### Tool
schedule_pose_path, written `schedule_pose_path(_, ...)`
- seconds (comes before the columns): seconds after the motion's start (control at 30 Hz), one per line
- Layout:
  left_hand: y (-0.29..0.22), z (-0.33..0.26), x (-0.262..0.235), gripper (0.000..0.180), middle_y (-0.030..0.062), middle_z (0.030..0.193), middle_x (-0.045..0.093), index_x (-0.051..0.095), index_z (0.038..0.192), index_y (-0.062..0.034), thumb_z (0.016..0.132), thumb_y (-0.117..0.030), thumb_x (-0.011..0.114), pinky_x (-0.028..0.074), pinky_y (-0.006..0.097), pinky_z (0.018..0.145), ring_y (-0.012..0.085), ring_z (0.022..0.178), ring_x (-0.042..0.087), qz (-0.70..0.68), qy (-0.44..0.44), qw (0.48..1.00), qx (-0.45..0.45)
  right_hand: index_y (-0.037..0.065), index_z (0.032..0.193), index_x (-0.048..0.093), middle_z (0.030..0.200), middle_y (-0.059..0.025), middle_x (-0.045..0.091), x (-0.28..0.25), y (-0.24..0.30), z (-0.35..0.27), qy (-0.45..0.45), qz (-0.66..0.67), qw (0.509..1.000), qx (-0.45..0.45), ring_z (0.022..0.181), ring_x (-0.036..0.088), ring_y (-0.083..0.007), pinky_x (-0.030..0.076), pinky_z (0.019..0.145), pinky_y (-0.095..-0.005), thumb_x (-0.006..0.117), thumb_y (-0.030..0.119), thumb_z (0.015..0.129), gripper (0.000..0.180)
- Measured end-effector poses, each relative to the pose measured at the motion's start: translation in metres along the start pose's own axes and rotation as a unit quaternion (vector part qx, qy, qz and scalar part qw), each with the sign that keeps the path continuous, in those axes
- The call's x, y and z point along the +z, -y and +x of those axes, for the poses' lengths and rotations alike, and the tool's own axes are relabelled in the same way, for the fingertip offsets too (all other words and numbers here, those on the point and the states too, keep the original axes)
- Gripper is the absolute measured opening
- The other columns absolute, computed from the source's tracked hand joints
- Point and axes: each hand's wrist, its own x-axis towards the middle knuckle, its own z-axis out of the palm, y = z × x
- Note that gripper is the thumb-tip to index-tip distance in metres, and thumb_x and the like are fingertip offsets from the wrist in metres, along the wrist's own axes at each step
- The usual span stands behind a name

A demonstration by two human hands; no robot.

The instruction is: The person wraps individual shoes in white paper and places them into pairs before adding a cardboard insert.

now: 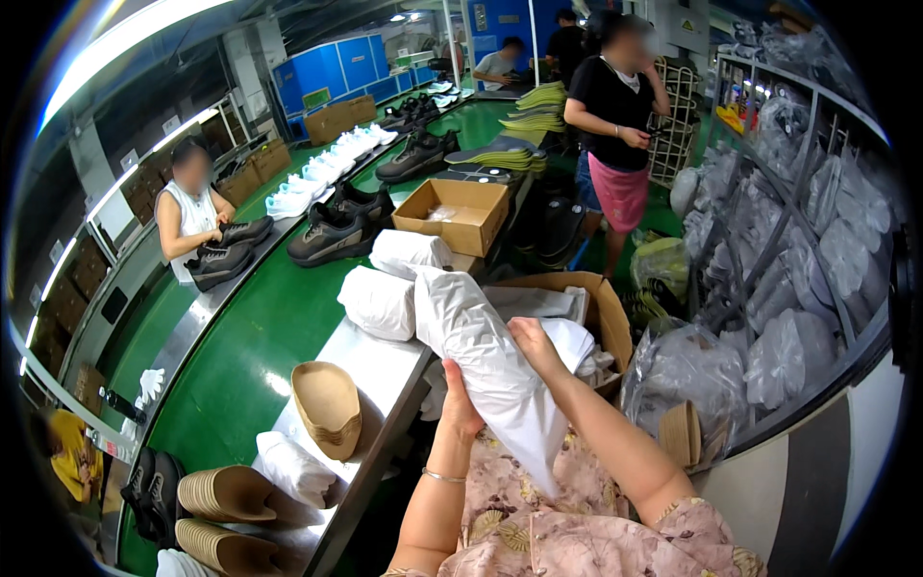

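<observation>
A long bundle of crumpled white paper (481,337) slants in front of my body, its loose pointed end hanging toward my lap. My left hand (461,402) grips its left side with the thumb up; the other fingers are hidden behind the paper. On the right side, my right hand (536,348) is closed on the paper's edge. Two rounded white paper bundles (377,304) lie just beyond, on the metal table edge (317,394). Another white paper bundle (293,468) rests nearer, next to a stack of tan molded shoe inserts (326,409).
A green conveyor belt (236,346) carries dark shoes (336,231) and white shoes. An open cardboard box (452,213) sits beyond the bundles. To my right are a carton (606,317) with white paper and a metal rack (760,192) of plastic bags. Co-workers are around the line.
</observation>
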Motion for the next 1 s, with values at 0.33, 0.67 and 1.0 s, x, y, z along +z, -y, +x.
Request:
schedule_pose_path(0.33, -0.028, 0.01, 0.002, 0.074, 0.0133, 0.123, 0.049, 0.035, 0.129, -0.0014, 0.084, -0.061, 0.041, 0.037, 0.039, 0.098, 0.0259, 0.113, 0.048, 0.036, -0.026, 0.996, 0.078, 0.01, 0.136, 0.016, 0.122, -0.0152, 0.043, -0.06, 0.09, -0.038, 0.27, 0.14, 0.95, 0.076, 0.112, 0.044, -0.0214, 0.031, 0.097, -0.0334, 0.07, 0.037, 0.072, 0.088)
schedule_pose_path(0.67, -0.028, 0.068, 0.04, 0.065, 0.0089, 0.122, 0.05, 0.039, 0.125, -0.0036, 0.086, -0.056, 0.043, 0.036, 0.036, 0.097, 0.0221, 0.112, 0.048, -0.016, -0.062, 0.991, 0.117, 0.002, 0.115, 0.036, 0.09, -0.0263, 0.057, -0.013, 0.078, 0.0, -0.14, -0.11, 0.978, -0.108, 0.085, 0.055, -0.0439, 0.046, 0.072, -0.0439, 0.059, 0.005, 0.074, 0.048)
schedule_pose_path(1.0, -0.068, 0.224, 0.013, 0.065, 0.009, 0.119, 0.053, 0.043, 0.123, -0.0052, 0.086, -0.058, 0.038, 0.041, 0.038, 0.093, 0.024, 0.107, 0.052, -0.057, -0.089, 0.982, 0.156, 0.0, 0.086, 0.054, 0.079, -0.0024, 0.056, 0.03, 0.045, 0.137, -0.188, 0.462, 0.864, 0.067, 0.073, 0.053, -0.0098, 0.043, 0.068, -0.0225, 0.057, 0.007, 0.082, 0.009)
